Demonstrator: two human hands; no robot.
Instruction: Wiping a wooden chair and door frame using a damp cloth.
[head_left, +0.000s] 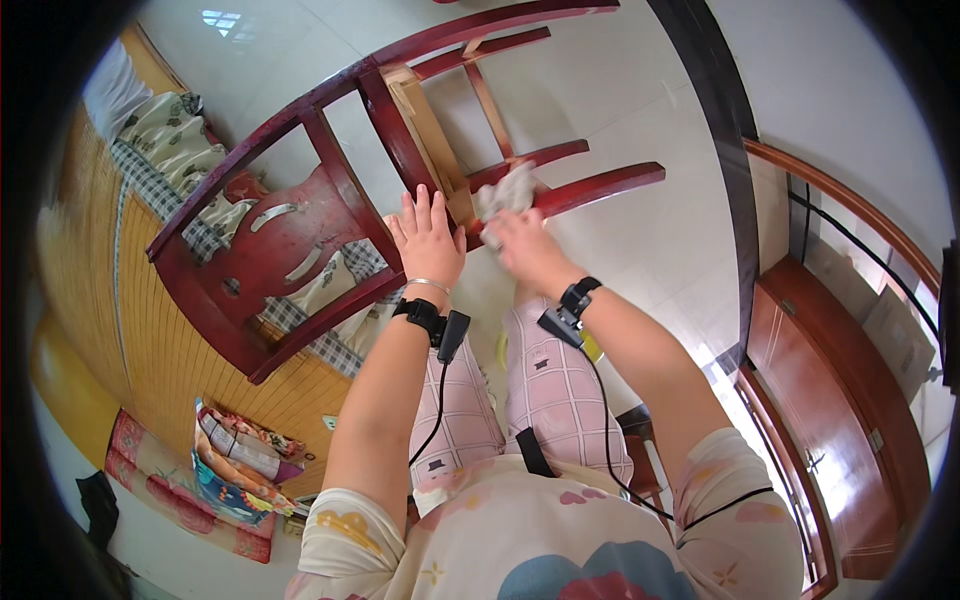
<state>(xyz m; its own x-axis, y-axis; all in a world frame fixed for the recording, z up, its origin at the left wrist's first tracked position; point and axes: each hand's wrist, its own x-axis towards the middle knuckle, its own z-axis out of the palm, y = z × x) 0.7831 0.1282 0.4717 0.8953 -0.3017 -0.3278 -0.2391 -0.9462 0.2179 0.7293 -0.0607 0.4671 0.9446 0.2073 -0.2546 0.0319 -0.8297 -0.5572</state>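
Observation:
A dark red wooden chair (330, 139) lies tipped over in front of me, its carved backrest at the left and its legs pointing right. My left hand (430, 244) rests on the chair frame by the seat, fingers spread, holding nothing. To its right, my right hand (529, 244) grips a whitish cloth (510, 193) against the chair leg (600, 187) near the seat joint. The hand and cloth are slightly blurred. Bare, light wood shows on the seat's underside (431, 135). Both wrists carry black straps with small cabled devices.
A bed with a slatted mat (172, 315) stands at the left, with a checked, patterned quilt (172, 150) and folded fabrics (244, 457) on it. Pale floor tiles (645, 247) surround the chair. A reddish wooden door (817, 420) is at the right. Something yellow-green (590, 346) sits behind my knee.

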